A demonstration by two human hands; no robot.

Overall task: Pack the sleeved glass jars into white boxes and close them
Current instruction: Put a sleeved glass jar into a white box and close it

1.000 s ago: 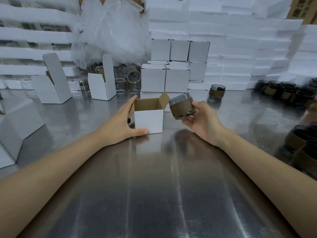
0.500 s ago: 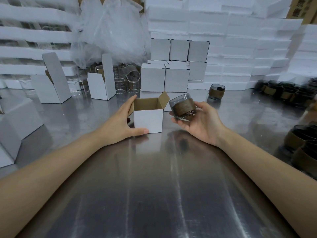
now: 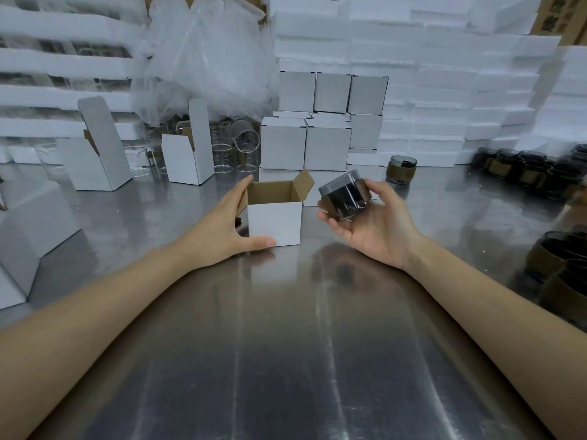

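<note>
A small white box (image 3: pixel 274 223) stands open on the metal table (image 3: pixel 286 344), its brown flaps up. My left hand (image 3: pixel 222 223) holds it from the left, thumb along the front bottom edge and fingers on the left side. Just right of the box, my right hand (image 3: pixel 378 223) is turned palm up and grips a glass jar with a brown sleeve (image 3: pixel 346 198), tilted on its side. The jar is beside the box, not in it.
Closed white boxes (image 3: pixel 305 147) are stacked behind. Two open boxes with tall lids (image 3: pixel 187 157) stand at the back left near clear glass jars (image 3: pixel 235 144). One sleeved jar (image 3: pixel 401 169) stands behind my right hand; several more (image 3: pixel 533 173) line the right edge.
My right hand has rolled palm up and the jar has turned in it, now lying more on its side. My left hand and the box have stayed put.
</note>
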